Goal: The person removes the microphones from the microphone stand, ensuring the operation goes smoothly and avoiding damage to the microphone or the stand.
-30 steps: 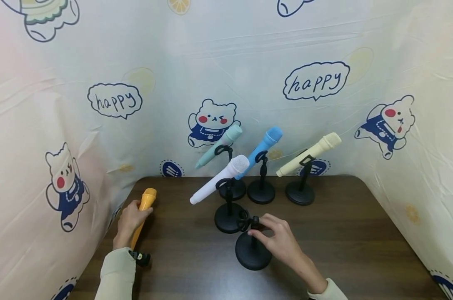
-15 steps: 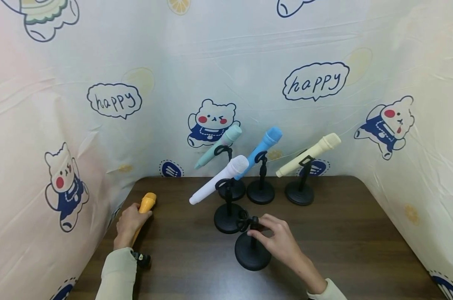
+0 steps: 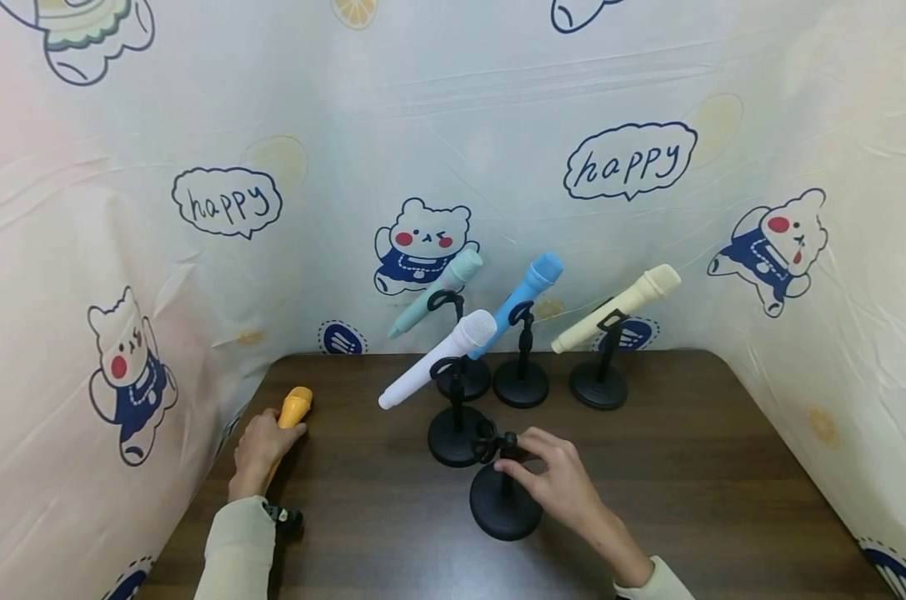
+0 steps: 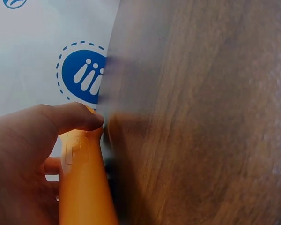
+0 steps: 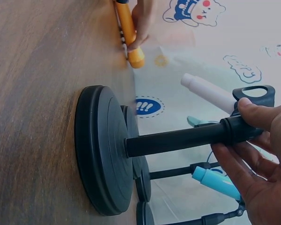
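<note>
In the left hand [image 3: 260, 448], the orange microphone [image 4: 85, 185] slants away, head [image 3: 298, 401] farthest.

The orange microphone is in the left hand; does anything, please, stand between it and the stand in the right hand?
Nothing visible stands directly between the orange microphone and that black stand; the white microphone on its own stand is close, just beyond that path in the head view.

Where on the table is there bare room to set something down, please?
Bare tabletop lies between the orange microphone and the empty stand, and right of the right grip. Centre to back is crowded with four microphone-loaded stands.
</note>
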### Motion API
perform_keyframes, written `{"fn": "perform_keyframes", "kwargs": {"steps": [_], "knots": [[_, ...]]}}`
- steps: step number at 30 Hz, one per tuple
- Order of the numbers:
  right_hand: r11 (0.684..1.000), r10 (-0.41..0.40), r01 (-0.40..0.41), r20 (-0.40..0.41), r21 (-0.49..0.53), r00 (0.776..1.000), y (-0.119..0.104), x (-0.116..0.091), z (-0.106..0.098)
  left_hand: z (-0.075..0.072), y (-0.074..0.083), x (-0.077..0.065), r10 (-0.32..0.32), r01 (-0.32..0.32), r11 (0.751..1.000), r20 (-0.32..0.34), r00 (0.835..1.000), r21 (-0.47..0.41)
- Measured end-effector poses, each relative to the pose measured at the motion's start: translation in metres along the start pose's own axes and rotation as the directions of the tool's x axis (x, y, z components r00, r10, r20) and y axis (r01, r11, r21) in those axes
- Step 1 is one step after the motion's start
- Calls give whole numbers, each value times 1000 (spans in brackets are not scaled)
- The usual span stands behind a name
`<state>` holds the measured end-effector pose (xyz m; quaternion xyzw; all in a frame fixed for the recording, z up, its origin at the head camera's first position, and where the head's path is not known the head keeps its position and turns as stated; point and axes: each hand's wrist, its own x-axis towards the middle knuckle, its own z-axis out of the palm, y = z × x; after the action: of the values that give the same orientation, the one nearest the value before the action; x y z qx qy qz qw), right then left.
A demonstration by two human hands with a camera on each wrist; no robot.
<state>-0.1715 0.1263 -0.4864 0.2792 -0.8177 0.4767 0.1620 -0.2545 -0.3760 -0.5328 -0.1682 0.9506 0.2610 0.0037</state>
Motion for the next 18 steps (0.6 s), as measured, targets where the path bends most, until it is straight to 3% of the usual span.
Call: {"fn": "perform_keyframes", "kwargs": {"steps": [18], "knots": [[1000, -4, 4, -7, 3, 1000, 0, 0, 1, -1, 1, -2, 3, -2, 1000, -19, 1000, 5]]}}
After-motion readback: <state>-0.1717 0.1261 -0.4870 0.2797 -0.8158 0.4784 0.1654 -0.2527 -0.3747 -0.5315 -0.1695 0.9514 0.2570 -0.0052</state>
